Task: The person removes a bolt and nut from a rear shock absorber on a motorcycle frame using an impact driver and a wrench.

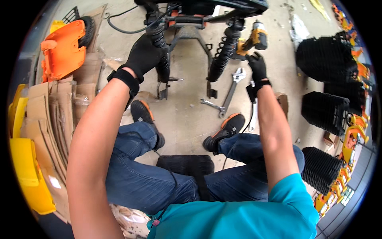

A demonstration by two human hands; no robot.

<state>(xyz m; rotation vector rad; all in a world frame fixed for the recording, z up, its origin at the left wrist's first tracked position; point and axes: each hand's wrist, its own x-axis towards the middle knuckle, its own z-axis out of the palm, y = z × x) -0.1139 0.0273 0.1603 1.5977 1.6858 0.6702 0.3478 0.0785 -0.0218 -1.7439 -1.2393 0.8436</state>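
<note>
My gloved left hand (145,55) is closed on the left coil-spring shock (158,38) of a black vehicle front frame (187,34). The right shock (222,53) stands opposite. My gloved right hand (256,64) is open, fingers loosely bent and apart, just below a yellow-and-black power drill (258,35); it holds nothing I can see. On the floor between the right shock and my right hand lie a large adjustable wrench (230,93) and a smaller spanner (211,104).
I sit low, legs bent, feet either side below the frame. At left are orange panels (63,49), stacked cardboard (51,119) and yellow panels (30,175). At right stand stacks of black ribbed parts (324,59) and a row of orange-yellow parts (352,139).
</note>
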